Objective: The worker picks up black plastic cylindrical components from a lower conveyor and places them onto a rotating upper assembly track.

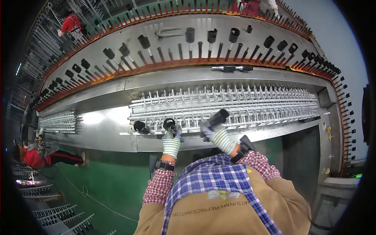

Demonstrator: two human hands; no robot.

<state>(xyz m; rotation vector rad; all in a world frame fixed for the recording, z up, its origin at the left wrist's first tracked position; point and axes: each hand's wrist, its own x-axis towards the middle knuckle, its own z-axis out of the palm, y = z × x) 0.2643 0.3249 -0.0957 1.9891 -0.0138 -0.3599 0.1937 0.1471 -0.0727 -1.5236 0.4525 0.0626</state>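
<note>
Both my hands wear striped pale gloves with grey fingers. My left hand [172, 141] has its fingers closed around the lower side of a black cylindrical cup [169, 125], whose round opening faces up with something silvery inside. To the right, my right hand [214, 134] grips another black cylinder [218, 118], held tilted above the near edge of the metal racks. A third black cylinder [141, 127] lies at the racks' left end, just left of my left hand. Under and beyond my hands stretch long silvery racks [223, 96] with rows of upright prongs.
Beyond the metal worktable [105, 135] runs a curved line of upright rods [180, 51], several topped by black cylinders [190, 35]. Two black-and-silver pieces [232, 68] lie on the ledge. More racks [58, 122] lie at left, near a person in red [37, 154]. Other people stand across the line.
</note>
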